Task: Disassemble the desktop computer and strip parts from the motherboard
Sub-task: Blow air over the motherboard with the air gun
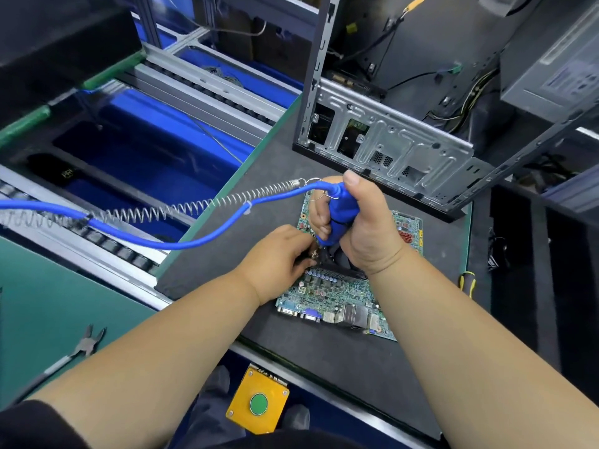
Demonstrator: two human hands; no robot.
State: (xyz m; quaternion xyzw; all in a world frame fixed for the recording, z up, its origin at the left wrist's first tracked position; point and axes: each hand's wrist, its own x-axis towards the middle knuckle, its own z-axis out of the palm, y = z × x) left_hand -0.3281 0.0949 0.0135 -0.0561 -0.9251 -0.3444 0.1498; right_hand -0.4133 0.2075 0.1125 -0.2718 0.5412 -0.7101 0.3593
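Centre frame, on the dark mat: your right hand (363,228) grips the blue driver (338,215) upright over the green motherboard (337,290), your left hand (278,257) pinching a small part beside its tip.
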